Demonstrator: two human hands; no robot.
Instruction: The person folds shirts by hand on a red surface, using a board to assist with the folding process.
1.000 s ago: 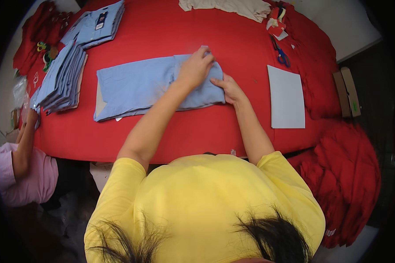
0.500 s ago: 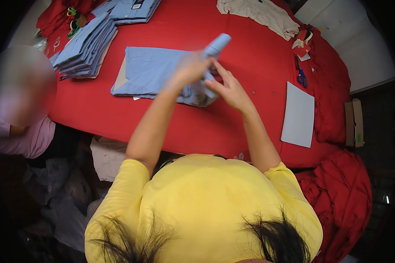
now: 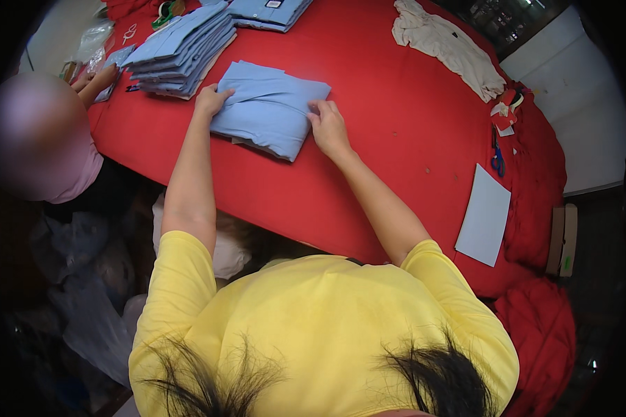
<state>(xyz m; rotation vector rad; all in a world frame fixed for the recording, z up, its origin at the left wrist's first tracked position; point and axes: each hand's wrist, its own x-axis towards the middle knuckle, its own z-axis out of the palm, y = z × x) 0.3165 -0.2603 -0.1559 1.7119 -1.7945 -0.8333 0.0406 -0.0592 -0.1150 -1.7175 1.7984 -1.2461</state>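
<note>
A folded light blue shirt (image 3: pixel 271 111) lies on the red table (image 3: pixel 396 104) in front of me. My left hand (image 3: pixel 212 99) presses flat on its left edge. At the shirt's right edge my right hand (image 3: pixel 327 125) rests with fingers on the fabric. Both hands hold the folded shirt down between them; neither lifts it.
A stack of folded light blue shirts (image 3: pixel 181 48) sits at the far left, more blue shirts (image 3: pixel 268 10) behind it. A beige garment (image 3: pixel 445 45) lies at the back right. A white card (image 3: pixel 483 215), blue scissors (image 3: pixel 497 160) and another person (image 3: pixel 38 139) at the left.
The shirt was spread long, then one end was lifted and folded over. Now it lies as a compact folded packet with both hands flat on its sides.
</note>
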